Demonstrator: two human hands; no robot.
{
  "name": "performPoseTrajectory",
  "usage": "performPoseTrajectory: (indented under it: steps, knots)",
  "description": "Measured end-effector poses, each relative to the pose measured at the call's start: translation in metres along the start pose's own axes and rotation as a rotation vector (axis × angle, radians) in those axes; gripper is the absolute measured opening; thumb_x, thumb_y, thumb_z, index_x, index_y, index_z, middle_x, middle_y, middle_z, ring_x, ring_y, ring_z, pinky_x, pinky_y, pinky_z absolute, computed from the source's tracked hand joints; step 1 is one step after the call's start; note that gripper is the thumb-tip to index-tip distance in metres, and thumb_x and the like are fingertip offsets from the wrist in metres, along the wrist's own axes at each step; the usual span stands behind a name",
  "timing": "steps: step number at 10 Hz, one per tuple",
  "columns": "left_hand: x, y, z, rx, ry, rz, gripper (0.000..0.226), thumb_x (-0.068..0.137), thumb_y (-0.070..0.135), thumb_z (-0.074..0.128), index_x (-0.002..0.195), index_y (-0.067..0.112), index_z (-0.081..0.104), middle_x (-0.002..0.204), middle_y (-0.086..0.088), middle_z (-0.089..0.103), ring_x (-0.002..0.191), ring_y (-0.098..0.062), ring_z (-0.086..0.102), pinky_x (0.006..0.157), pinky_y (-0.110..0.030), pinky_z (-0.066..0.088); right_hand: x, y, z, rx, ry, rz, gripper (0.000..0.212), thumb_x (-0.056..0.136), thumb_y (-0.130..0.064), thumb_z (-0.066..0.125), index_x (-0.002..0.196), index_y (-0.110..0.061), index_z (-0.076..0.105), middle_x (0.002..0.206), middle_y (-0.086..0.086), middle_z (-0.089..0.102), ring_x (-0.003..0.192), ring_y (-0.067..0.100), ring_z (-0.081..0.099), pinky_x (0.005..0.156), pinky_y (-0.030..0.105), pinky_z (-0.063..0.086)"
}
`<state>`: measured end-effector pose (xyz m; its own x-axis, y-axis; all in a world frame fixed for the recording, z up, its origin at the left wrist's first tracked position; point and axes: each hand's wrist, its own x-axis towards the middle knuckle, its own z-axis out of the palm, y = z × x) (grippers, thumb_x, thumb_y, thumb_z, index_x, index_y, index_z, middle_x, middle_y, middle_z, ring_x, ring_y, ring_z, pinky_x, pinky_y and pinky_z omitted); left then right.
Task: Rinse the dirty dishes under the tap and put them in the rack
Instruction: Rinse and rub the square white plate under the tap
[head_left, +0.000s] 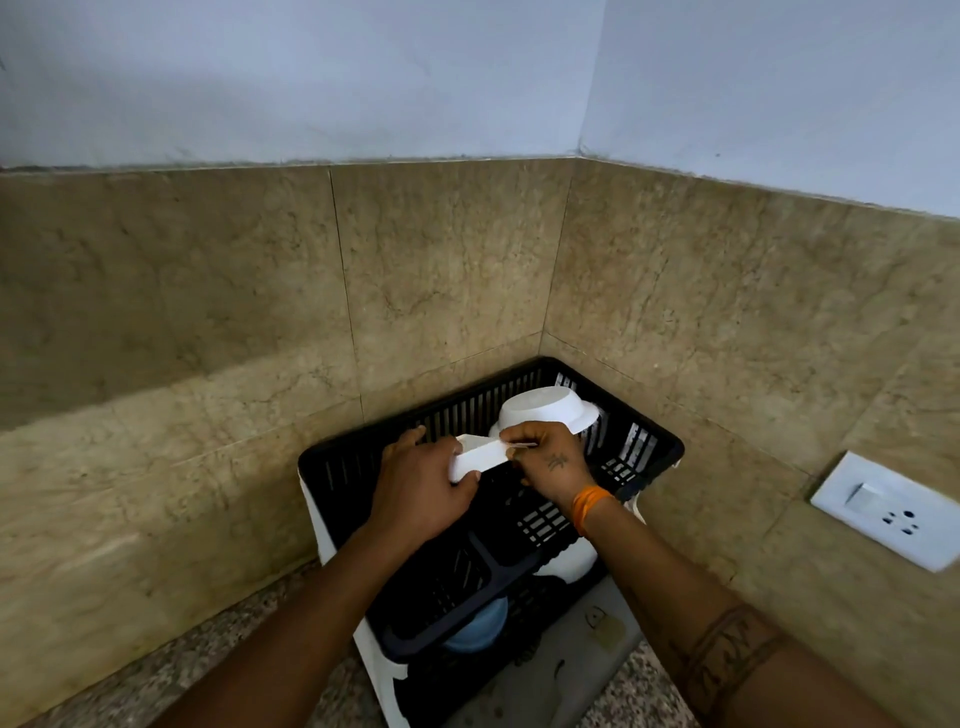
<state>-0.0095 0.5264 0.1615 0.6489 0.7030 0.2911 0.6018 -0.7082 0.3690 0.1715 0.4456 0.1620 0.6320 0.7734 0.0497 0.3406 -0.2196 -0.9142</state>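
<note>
Tiled corner, speckled counter; white dish (480, 457) held over black rack (670, 447).

Dish tilted, seemingly edge-on to camera, long axis running lower-left to upper-right, above rack's middle bay. Exact type hard to tell: plate or shallow bowl. Left hand (418, 483) curled round lower-left end; right hand (550, 460) pinching upper-right rim, orange wristband (589, 506) behind it. Both hands clamped on dish, neither nearer than the other. Just beyond right hand, white bowl (548, 408) lying upturned at rack's far end, close to or touching held dish; cannot tell which. Blue item (480, 623) in near compartment. Free black slats directly below and toward camera from dish. Likely step: lowering into place, clear of bowl. Wall socket (891, 509) off right.
</note>
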Motion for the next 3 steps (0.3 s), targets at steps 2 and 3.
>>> performPoseTrajectory:
  steps: [2,3]
  knots:
    - [-0.008,-0.001,0.000,-0.099,0.018,-0.014,0.054,0.081,0.054,0.071,0.124,0.021,0.070,0.113,-0.007,0.075,0.116,-0.029,0.063,0.092,-0.035,0.051,-0.018,-0.001,-0.001,-0.116,0.077,-0.094,0.021,0.089,-0.012,0.077,0.109,-0.008,0.079,0.112,0.008,0.077,0.108,0.021,0.069,0.100,0.032,0.052]
    - [-0.009,0.001,-0.004,-0.232,0.080,-0.001,0.053,0.082,0.050,0.074,0.125,0.020,0.070,0.115,-0.005,0.075,0.111,-0.025,0.066,0.088,-0.030,0.051,-0.026,-0.007,-0.005,-0.110,0.143,-0.086,0.020,0.090,-0.018,0.075,0.108,-0.011,0.079,0.110,0.004,0.077,0.106,0.018,0.070,0.100,0.032,0.053]
